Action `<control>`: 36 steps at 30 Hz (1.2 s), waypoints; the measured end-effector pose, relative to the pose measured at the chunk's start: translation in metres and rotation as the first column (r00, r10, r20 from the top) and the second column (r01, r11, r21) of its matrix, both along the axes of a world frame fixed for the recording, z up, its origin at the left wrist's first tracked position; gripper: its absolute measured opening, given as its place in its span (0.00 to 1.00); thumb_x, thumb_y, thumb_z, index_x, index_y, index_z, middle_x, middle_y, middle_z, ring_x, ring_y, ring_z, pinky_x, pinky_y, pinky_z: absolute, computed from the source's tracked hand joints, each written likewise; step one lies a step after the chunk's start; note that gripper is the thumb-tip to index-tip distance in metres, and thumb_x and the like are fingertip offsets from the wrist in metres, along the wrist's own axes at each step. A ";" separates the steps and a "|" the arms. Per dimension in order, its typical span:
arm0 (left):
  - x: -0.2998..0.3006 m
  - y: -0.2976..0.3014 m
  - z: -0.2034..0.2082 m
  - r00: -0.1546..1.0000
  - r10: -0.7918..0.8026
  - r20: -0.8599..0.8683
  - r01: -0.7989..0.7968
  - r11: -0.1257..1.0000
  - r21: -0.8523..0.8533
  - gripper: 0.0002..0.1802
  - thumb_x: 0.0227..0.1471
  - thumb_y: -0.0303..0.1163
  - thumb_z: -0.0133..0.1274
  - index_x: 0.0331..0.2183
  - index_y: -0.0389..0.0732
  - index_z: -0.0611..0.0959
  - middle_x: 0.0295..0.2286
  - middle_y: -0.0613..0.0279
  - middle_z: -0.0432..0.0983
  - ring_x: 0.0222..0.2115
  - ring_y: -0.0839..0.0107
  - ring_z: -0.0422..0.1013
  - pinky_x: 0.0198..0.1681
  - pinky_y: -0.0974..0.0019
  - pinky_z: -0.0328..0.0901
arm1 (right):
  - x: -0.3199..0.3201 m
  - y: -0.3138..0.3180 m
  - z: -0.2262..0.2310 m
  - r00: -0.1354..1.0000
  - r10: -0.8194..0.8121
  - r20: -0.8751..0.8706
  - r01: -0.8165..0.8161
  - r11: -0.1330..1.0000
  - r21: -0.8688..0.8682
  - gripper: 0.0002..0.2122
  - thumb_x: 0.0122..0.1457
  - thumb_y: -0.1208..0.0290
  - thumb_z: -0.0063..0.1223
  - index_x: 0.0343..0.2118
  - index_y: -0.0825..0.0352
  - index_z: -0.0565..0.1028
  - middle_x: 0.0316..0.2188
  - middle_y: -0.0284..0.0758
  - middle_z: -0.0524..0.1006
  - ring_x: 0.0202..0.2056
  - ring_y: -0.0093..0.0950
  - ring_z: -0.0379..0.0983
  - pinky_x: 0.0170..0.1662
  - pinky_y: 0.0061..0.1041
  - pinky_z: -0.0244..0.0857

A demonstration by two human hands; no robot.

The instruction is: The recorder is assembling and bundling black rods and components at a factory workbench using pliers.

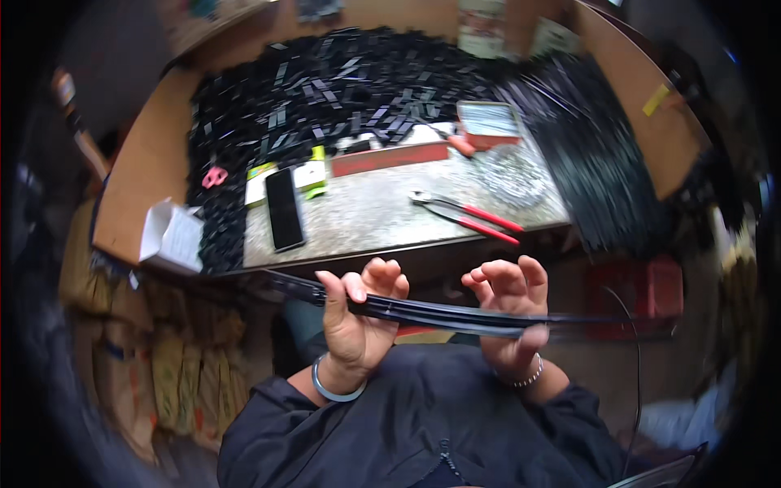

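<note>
A bundle of long, thin black strips (439, 313) lies crosswise in front of my body, over both palms. My left hand (358, 313) holds it, thumb raised on one side and fingers curled on the other. Toward its right part, my right hand (511, 305) has its fingers spread and bent upward. The bundle crosses that palm near the thumb, and the fingers are not wrapped round it. Motion blur softens the right thumb. Beyond my hands, red-handled pliers (468, 218) lie on the pale work board (366, 215), touched by neither hand.
A phone (283, 209), a red bar (390, 158), a tin (488, 122) and a heap of small shiny metal pieces (514, 175) sit on the board. Short black pieces (325, 89) pile behind; long black strips (598, 146) lie right. A white box (172, 236) stands left.
</note>
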State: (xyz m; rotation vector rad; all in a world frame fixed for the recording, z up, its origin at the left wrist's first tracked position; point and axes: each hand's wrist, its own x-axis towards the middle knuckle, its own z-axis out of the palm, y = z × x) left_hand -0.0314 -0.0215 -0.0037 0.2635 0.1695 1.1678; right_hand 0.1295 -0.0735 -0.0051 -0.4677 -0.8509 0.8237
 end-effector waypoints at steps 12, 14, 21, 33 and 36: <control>0.011 -0.015 -0.055 0.799 -0.576 -0.175 0.519 0.806 -0.283 0.31 0.57 0.56 0.41 0.43 0.37 0.77 0.41 0.51 0.76 0.43 0.60 0.72 0.49 0.55 0.67 | 0.028 0.013 -0.034 0.970 0.118 -0.213 -0.148 0.980 -0.132 0.15 0.66 0.60 0.38 0.23 0.62 0.61 0.16 0.36 0.68 0.23 0.29 0.67 0.40 0.37 0.67; -0.013 -0.014 -0.077 0.567 -0.737 -0.369 0.761 0.640 -0.109 0.25 0.61 0.47 0.42 0.43 0.32 0.76 0.38 0.51 0.76 0.42 0.60 0.73 0.45 0.61 0.69 | 0.028 0.017 -0.037 0.991 0.127 -0.049 -0.135 0.957 -0.257 0.15 0.66 0.63 0.39 0.23 0.63 0.61 0.17 0.36 0.69 0.23 0.27 0.67 0.40 0.35 0.68; 0.044 0.034 0.030 0.513 0.579 -0.633 0.500 0.397 0.769 0.30 0.45 0.26 0.60 0.50 0.30 0.70 0.43 0.53 0.67 0.41 0.68 0.69 0.43 0.68 0.65 | -0.012 0.015 -0.130 0.918 0.050 0.394 0.159 0.863 -0.480 0.14 0.56 0.64 0.58 0.21 0.67 0.69 0.16 0.29 0.69 0.19 0.16 0.63 0.23 0.21 0.59; 0.026 0.057 0.049 0.748 0.204 -0.631 0.377 0.652 0.658 0.12 0.51 0.19 0.54 0.41 0.30 0.78 0.33 0.58 0.75 0.34 0.74 0.73 0.40 0.70 0.68 | 0.023 0.058 0.022 0.906 0.396 0.150 -0.357 0.905 -0.231 0.35 0.55 0.48 0.54 0.57 0.72 0.60 0.42 0.34 0.72 0.42 0.21 0.68 0.46 0.21 0.64; 0.029 0.055 0.054 0.700 0.350 -0.622 0.350 0.591 0.726 0.12 0.47 0.19 0.57 0.38 0.35 0.81 0.32 0.61 0.78 0.34 0.74 0.73 0.40 0.71 0.67 | 0.030 0.057 0.047 0.917 0.285 0.278 -0.220 0.945 -0.240 0.20 0.61 0.61 0.48 0.46 0.75 0.70 0.41 0.39 0.74 0.45 0.26 0.68 0.51 0.25 0.58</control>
